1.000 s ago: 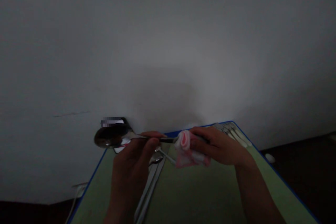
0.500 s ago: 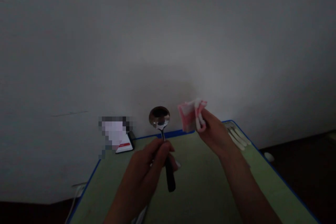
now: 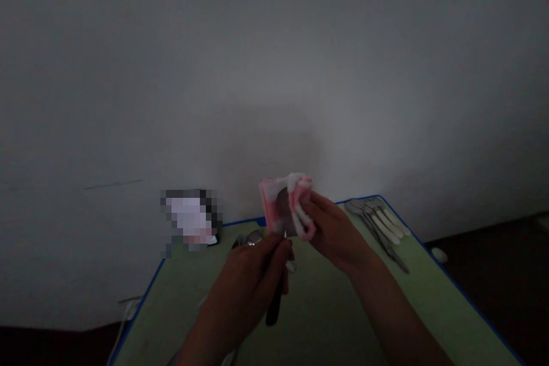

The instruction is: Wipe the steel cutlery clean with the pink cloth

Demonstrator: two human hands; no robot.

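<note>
- Grips a round-bowled metal spoon with a black handle [image 3: 283,206] in the left hand [image 3: 263,266], with fingers closed near the neck and the handle's end angled down toward the counter's near edge.
- Pinches a folded pink-and-white cloth [image 3: 302,191] in the right hand [image 3: 332,223], wrapping it partly about the spoon's bowl, above the far edge of the green, blue-rimmed counter [image 3: 326,309].
- Appears to wipe the bowl; to do it well, press evenly on both faces, follow the rim, and work into the joint at the neck.
- Hold the handle firmly against twisting; probably worth turning a fresh fold to the hollow.
- Shows no box, cup or tray; cannot see into the bowl's hollow, mostly hidden by cloth.
- Has white-handled metal cutlery [image 3: 389,234] and a long grey metal utensil [image 3: 382,240] lying directly on the counter near its far right corner, and a shiny metal utensil [image 3: 254,237] near the far edge, just beyond the left hand.
</note>
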